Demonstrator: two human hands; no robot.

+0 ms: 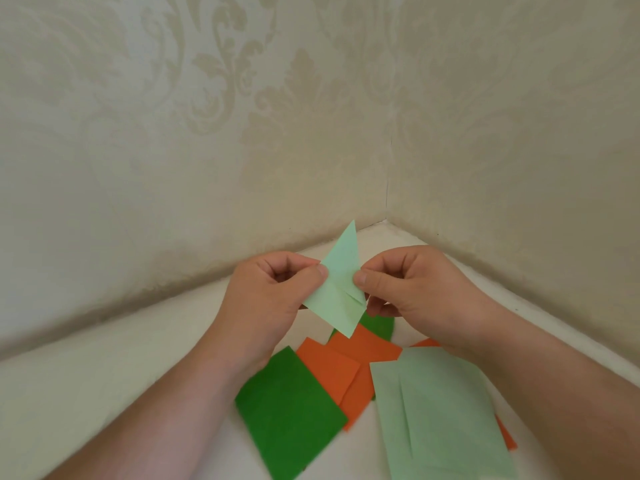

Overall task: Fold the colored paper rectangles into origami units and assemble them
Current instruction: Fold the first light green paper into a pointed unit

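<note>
A light green paper piece (341, 271), folded into a pointed shape, is held up in the air above the table. My left hand (273, 292) pinches its left edge between thumb and fingers. My right hand (412, 282) pinches its right side near a small folded flap. Its tip points up toward the wall corner. Below the hands lie loose sheets: a dark green rectangle (287, 414), orange sheets (343, 372), and light green rectangles (440, 417) stacked at the right.
The white table (114, 375) fits into a corner between two cream patterned walls (173, 133). Another dark green piece (379, 325) lies partly hidden under the held paper. A further orange sheet (505, 434) peeks out beneath the light green stack.
</note>
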